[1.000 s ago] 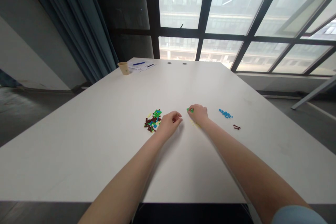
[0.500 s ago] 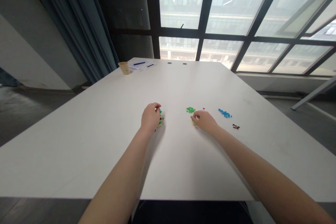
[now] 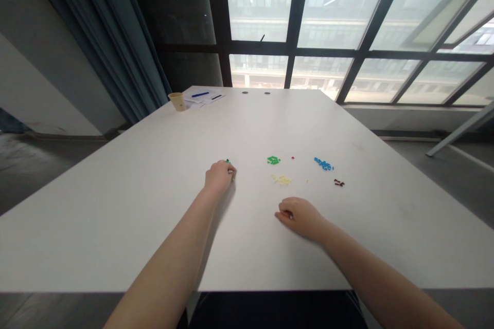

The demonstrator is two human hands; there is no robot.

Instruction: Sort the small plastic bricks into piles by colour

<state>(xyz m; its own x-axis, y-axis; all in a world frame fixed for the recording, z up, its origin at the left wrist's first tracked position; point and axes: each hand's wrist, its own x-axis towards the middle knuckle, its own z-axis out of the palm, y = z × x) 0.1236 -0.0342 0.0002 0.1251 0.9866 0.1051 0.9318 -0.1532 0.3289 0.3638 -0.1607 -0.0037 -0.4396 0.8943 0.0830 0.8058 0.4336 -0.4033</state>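
Observation:
My left hand [image 3: 219,177] rests on the white table [image 3: 247,257] with fingers curled down over a small mixed pile. Only a green and dark bit [image 3: 227,161] shows past the knuckles; the rest is hidden. Whether a piece sits between the fingertips I cannot make out. My right hand [image 3: 300,216] lies on its side, fingers curled in towards the thumb, nearer the front edge. Anything inside it is too small to see. Beyond it are pale yellow pieces [image 3: 282,180], with green pieces [image 3: 274,160] behind them.
To the right lie blue pieces [image 3: 323,164] and dark brown pieces [image 3: 339,183]. A single red piece [image 3: 293,158] and a lone yellow piece [image 3: 307,181] sit apart. At the far left stand a paper cup [image 3: 178,102] and papers [image 3: 210,97] with a blue pen [image 3: 200,94].
My right hand has drawn back from the yellow pieces towards the front edge, uncovering them. My left hand has shifted slightly and now covers more of the mixed pile. The view has moved a little.

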